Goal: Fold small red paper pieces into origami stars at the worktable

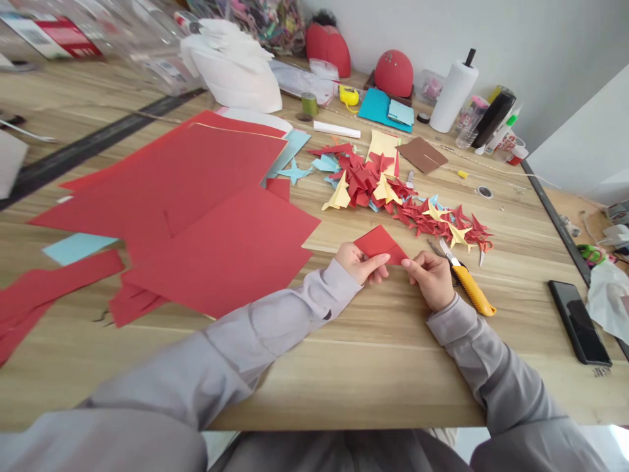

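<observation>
A small folded piece of red paper (376, 241) is held above the table between both hands. My left hand (361, 263) grips its left side, thumb on top and fingers beneath. At its right corner my right hand (430, 275) pinches the tip between thumb and forefinger. A yellow utility knife (472, 288) lies just right of my right hand, over dark-handled scissors (435, 248) partly hidden by that hand. Beyond the hands is a heap of folded red paper shapes (361, 180), with some yellow and blue ones among them.
Large red paper sheets (221, 242) cover the table's left side. A black phone (578, 321) lies near the right edge. Farther back are brown paper (422, 155), a yellow tape measure (348, 96), blue paper (381, 108) and a white bottle (453, 95).
</observation>
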`<state>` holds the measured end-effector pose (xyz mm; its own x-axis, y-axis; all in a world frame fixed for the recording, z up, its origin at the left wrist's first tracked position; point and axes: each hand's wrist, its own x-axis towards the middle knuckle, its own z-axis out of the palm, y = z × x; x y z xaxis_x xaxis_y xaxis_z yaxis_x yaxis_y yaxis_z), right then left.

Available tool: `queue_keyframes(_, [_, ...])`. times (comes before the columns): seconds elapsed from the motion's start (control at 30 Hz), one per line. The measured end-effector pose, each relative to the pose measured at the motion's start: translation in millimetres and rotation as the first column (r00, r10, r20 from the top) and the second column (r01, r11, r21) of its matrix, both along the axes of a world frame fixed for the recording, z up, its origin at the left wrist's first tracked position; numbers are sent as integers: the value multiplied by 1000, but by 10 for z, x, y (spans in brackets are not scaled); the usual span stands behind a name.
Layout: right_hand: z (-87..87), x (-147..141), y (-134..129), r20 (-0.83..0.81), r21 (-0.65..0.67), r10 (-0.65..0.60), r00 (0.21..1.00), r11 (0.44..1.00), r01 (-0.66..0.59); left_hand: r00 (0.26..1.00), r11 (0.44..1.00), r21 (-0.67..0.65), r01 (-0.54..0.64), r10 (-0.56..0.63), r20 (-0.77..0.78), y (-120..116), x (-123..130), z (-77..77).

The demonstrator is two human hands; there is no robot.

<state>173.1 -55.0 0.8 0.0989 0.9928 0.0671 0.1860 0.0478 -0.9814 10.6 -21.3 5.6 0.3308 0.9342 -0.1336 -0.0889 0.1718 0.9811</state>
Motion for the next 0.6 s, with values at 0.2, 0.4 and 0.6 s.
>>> queue_keyframes(0.2, [-37,42,14,-111,14,-18,994,1000,19,1000,1000,10,-19,19,14,32,-27,-12])
queue_keyframes(0.4, [34,32,-7,15,-15,183,983,983,-182,995,998,15,54,-52,-87,-22,-4,-48])
queue_keyframes(0.6, [36,16,-11,156,-48,303,940,953,-299,985,996,3,84,-83,-149,-96,37,-47])
